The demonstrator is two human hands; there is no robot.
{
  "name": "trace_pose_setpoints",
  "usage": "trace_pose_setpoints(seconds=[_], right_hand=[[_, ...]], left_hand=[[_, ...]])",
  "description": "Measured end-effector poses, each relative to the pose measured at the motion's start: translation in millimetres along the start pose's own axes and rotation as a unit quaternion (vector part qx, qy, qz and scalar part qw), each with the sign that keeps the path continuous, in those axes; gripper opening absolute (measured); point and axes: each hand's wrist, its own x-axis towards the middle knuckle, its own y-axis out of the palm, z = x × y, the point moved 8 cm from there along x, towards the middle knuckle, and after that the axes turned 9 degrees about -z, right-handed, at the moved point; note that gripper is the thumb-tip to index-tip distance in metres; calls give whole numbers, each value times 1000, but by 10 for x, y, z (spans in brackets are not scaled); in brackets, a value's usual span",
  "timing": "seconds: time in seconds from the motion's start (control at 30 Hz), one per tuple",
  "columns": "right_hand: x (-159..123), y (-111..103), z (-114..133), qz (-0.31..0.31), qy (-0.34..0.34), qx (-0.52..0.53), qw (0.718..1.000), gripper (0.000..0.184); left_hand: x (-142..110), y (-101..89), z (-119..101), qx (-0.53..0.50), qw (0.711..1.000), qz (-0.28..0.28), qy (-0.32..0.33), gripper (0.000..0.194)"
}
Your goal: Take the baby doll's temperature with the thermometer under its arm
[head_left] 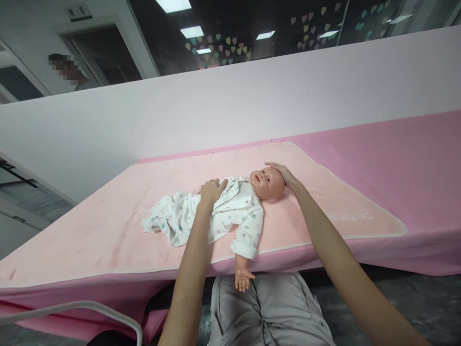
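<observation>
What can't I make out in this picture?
All in the head view:
Doll's feet: out of sight, apparently inside its patterned outfit.
Top of its head: partly covered by the right hand.
Left hand's palm: turned down, hidden.
Mat lettering: too faint to read.
Distant person: face pixelated, body mostly behind the white partition.

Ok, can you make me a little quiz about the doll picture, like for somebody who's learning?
1. True or false: the doll lies face down on the peach mat.
2. Pick one. Which touches the doll's white printed clothes?
A: the left hand
B: the right hand
C: neither hand
3. Fill the gap: the right hand is on the doll's ____.

Key:
1. False: its eyes and mouth show, facing up and to the side.
2. A
3. head
</observation>
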Motion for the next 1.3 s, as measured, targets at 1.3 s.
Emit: trace_pose_setpoints(seconds=[1.3], right_hand=[[-19,76,-48,51,56,31,997,31]], left_hand=[[-10,-7,-6,-7,1000,-4,5,58]])
